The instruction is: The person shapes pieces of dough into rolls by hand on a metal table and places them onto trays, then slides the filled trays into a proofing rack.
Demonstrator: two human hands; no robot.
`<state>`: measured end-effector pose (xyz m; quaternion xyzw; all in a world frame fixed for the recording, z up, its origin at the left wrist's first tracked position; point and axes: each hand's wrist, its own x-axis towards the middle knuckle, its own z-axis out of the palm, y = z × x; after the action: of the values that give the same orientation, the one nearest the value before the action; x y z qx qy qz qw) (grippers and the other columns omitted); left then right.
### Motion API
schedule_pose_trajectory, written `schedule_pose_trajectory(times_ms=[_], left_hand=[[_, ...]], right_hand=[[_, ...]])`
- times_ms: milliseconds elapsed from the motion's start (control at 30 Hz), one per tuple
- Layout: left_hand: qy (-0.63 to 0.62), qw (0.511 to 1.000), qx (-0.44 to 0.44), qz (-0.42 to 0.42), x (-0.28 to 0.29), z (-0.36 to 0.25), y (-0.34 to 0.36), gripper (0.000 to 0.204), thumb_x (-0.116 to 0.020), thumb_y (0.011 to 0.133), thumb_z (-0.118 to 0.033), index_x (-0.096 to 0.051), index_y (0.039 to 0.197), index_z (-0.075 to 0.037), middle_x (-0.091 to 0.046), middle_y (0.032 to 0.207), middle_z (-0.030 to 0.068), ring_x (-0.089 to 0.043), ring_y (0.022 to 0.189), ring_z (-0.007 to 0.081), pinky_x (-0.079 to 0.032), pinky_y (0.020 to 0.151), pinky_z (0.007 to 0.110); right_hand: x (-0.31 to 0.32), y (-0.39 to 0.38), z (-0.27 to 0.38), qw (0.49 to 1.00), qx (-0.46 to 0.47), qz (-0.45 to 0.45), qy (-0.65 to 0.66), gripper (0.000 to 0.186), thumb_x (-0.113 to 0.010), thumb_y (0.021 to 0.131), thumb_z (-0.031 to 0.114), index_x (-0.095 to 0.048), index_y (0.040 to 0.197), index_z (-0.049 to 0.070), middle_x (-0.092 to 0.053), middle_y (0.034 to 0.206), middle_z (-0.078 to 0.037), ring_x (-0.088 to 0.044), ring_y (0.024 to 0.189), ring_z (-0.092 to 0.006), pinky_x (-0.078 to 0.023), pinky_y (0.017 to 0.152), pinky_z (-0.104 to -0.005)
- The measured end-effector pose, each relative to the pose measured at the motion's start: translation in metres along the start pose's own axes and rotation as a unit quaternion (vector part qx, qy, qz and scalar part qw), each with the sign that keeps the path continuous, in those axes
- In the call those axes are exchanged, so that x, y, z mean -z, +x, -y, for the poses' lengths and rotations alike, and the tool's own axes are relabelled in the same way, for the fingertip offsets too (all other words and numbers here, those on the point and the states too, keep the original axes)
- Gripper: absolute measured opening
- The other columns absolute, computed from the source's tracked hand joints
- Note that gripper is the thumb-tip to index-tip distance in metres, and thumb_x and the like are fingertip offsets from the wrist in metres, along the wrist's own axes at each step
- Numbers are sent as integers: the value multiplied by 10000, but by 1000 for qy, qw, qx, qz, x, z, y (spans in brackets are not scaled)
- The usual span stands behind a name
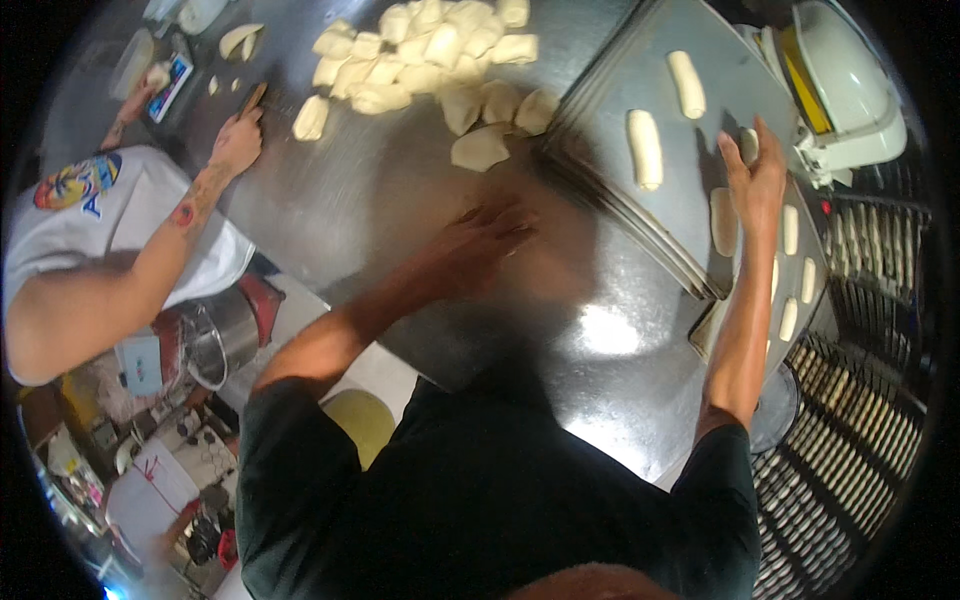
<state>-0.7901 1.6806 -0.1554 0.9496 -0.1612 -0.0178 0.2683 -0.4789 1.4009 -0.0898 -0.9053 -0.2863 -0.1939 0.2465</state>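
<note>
Over the upper baking tray point(690, 190), my right hand point(755, 180) has its thumb and fingers around a pale dough roll point(749, 146). Two more dough rolls, one long roll point(645, 150) and another roll point(687, 85), lie on that tray, and a shaded dough roll point(723, 222) sits beside my right wrist. My left hand point(490, 235) is low over the metal table point(400, 180), in shadow, fingers stretched out and slightly blurred. A small pale bit shows at its fingertips, too small to name. Beyond it lies a flattened dough piece point(480, 147).
A heap of cut dough pieces point(420, 55) covers the far table. At left, a co-worker's hand point(238, 142) grips a dark-handled tool, the other a phone point(170, 88). A white machine point(850, 90) stands far right. Racks of dough rolls point(850, 430) stand right.
</note>
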Motion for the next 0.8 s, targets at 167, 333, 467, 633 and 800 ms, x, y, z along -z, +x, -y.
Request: schedule_pose_trajectory(times_ms=[167,333,467,633,800], left_hand=[[-39,996,62,-56,-19,10,8,393,-753,834,-75,-644,1210,-48,-611,1331,168,-553,1284,402,-438,1106,535],[-62,990,2,-130,-22,20,3,212,-742,826,-104,-647,1004,-38,-645,1149,155,-610,1156,379,-478,1034,527],[-72,984,-74,-146,-48,-4,-22,274,-788,765,-119,-634,978,-41,-639,1067,153,-618,1127,383,-484,1020,508],[-78,993,29,-85,-68,-55,-42,337,-787,766,-127,-692,1077,-42,-678,1144,148,-611,1163,388,-454,1069,515],[-68,986,5,-155,-69,-75,-63,384,-765,819,-132,-666,1175,-30,-702,1116,146,-645,1118,349,-537,984,462]], right_hand=[[-93,-35,199,883,299,273,238,403,-677,797,-26,-674,1196,34,-620,1255,-150,-619,1120,-345,-543,944,-392],[-165,-46,237,874,356,331,-4,344,-663,825,51,-709,1165,23,-657,1210,-206,-645,1100,-376,-533,983,-415],[-145,-59,224,907,306,285,48,335,-642,842,55,-696,1159,-36,-631,1249,-227,-600,1206,-379,-543,987,-420],[-113,-68,255,928,170,325,66,417,-676,834,75,-619,1227,-51,-619,1286,-272,-596,1215,-431,-518,1020,-474],[-35,-140,186,925,35,237,297,495,-679,856,144,-603,1321,-8,-609,1353,-261,-581,1264,-433,-463,1074,-489]])
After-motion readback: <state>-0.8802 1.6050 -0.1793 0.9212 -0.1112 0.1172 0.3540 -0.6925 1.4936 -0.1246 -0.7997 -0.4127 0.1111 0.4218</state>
